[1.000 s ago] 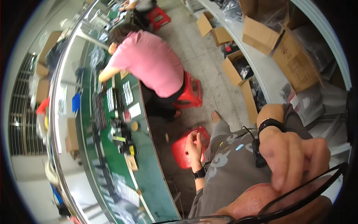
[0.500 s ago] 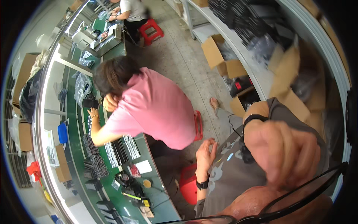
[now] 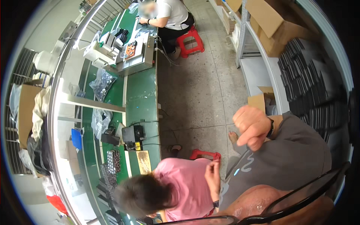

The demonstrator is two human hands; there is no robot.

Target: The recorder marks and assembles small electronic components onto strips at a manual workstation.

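Note:
Out in front of my body, above the aisle, hangs my right hand point(image 3: 252, 125), its fingers curled into a loose fist; no object shows in it. A black band circles that wrist. My left hand point(image 3: 212, 178) is lower and to the left, fingers bent and pressed together, with nothing visible between them. It overlaps the pink shirt point(image 3: 185, 187) of a person beside the bench; whether it touches the shirt I cannot tell. Both hands are apart from the green workbench point(image 3: 140, 88). The grey cloth point(image 3: 277, 161) of my clothing fills the space below my right hand.
Along the left, the bench holds a grey metal machine point(image 3: 137, 60), bagged parts point(image 3: 101, 84) and a black device point(image 3: 133, 133). Red stools point(image 3: 190, 40) stand along the aisle point(image 3: 195, 93); another person sits at the far end. Shelves at right carry cardboard boxes point(image 3: 268, 17) and stacked black parts point(image 3: 311, 82).
My view has shifted forward along the aisle; the person in pink now appears lower. My right hand has swung farther forward, away from my body. The left hand's fingers have drawn closer together.

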